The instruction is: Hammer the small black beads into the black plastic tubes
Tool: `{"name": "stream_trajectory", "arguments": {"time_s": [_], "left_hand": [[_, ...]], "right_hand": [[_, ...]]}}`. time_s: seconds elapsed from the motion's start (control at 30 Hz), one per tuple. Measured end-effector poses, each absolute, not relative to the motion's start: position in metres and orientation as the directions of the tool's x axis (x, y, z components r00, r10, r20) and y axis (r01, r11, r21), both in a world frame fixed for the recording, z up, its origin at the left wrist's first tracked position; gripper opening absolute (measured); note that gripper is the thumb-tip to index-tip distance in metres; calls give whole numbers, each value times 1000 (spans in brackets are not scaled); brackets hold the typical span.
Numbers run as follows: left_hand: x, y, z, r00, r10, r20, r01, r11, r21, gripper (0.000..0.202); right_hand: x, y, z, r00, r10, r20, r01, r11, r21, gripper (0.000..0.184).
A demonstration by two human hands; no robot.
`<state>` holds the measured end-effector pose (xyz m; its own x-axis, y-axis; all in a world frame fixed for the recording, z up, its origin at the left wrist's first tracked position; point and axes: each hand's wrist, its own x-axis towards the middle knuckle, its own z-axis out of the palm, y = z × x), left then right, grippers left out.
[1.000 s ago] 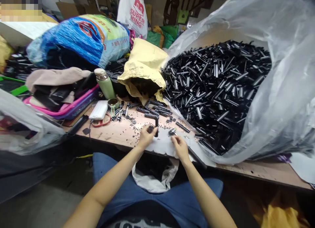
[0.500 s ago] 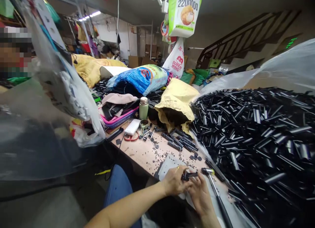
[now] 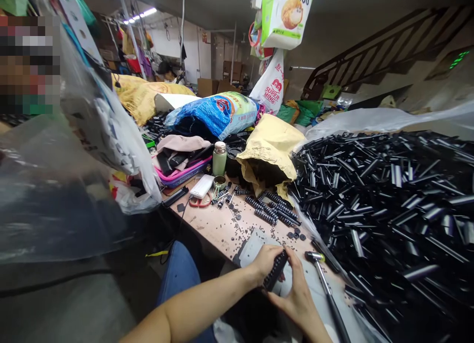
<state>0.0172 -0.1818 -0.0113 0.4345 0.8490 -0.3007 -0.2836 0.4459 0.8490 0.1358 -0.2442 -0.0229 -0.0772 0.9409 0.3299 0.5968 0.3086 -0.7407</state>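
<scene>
A black studded strip-like piece (image 3: 276, 272) is held at a slant between my hands, above a grey pad (image 3: 255, 245) near the table's front edge. My left hand (image 3: 265, 263) grips it from the left side, fingers closed round it. Spanning it from the right, my right hand (image 3: 299, 286) has its fingertips at the upper end and its thumb near the lower end. To the right of that hand lies a hammer (image 3: 326, 284) with a black handle and a yellow-tipped head. Several similar studded black pieces (image 3: 265, 215) lie farther back.
A large heap of black tubes (image 3: 385, 200) fills plastic sheeting at right. Behind the work spot stand a yellow sack (image 3: 272, 135), a green thermos (image 3: 219, 160) and a pink basket (image 3: 181, 174). Scissors (image 3: 200, 202), a white power bank-like box (image 3: 202, 186) and small black bits lie on the table (image 3: 207, 224).
The black piece has turned from roughly level to a steep slant. My right hand has opened wider, its fingers and thumb now at opposite ends of it. The view has shifted slightly.
</scene>
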Motion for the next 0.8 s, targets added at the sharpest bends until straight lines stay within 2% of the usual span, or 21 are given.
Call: {"name": "stream_trajectory", "arguments": {"time_s": [0.1,0.27,0.4,0.73,0.8], "left_hand": [[17,-183,-8,484,784,-389,-297,566,769,35],[19,-186,-12,487,757,-436,-292,612,735,39],[22,-186,-12,473,736,-483,-225,631,742,41],[20,-183,-21,376,772,-512,31,542,840,34],[14,-186,-25,364,827,-429,124,414,902,38]], "right_hand": [[134,-240,-26,-86,943,320,594,307,-744,93],[139,-241,-35,-115,956,271,622,282,-730,94],[139,-243,-39,-98,956,278,638,274,-719,91],[123,-245,-45,-67,946,318,825,232,-516,89],[124,-244,-53,-68,936,346,847,238,-476,89]]}}
